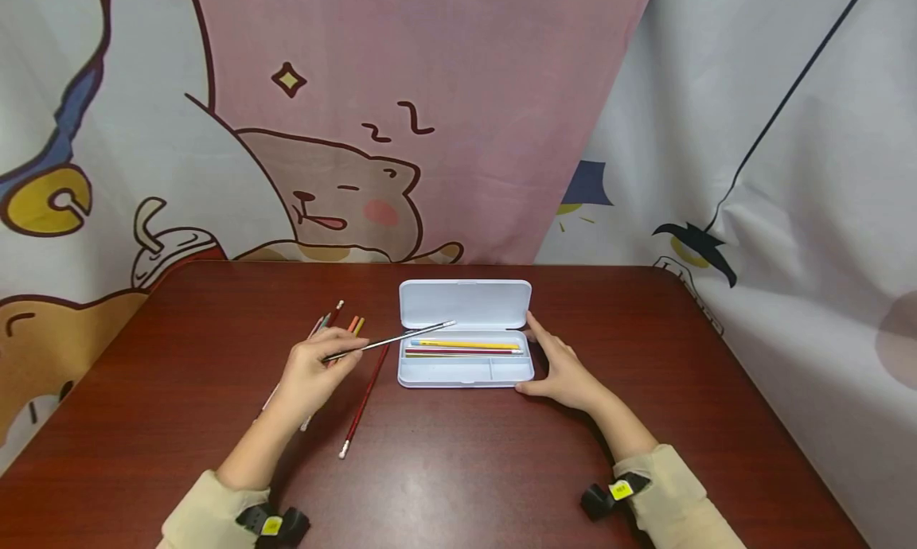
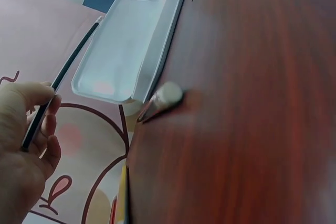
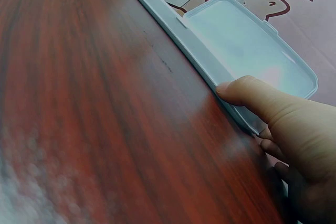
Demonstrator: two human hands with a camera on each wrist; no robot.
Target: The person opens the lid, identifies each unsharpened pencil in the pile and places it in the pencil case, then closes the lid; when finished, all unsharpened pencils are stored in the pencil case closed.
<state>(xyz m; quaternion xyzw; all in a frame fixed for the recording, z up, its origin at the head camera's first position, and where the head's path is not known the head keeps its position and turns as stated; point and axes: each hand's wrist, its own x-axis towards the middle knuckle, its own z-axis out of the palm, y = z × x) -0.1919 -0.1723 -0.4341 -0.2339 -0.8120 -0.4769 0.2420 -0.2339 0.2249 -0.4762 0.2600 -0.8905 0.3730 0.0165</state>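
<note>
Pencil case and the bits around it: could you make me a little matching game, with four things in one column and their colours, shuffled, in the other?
Things
1. Pencil case
2. Raised pencil held in the left grip
3. Loose pencil on the table, nearest the case
4. Right sleeve

Colours
A. Cream
B. Red
C. Bluish white
D. Black

Right pairs: 1-C, 2-D, 3-B, 4-A
</note>
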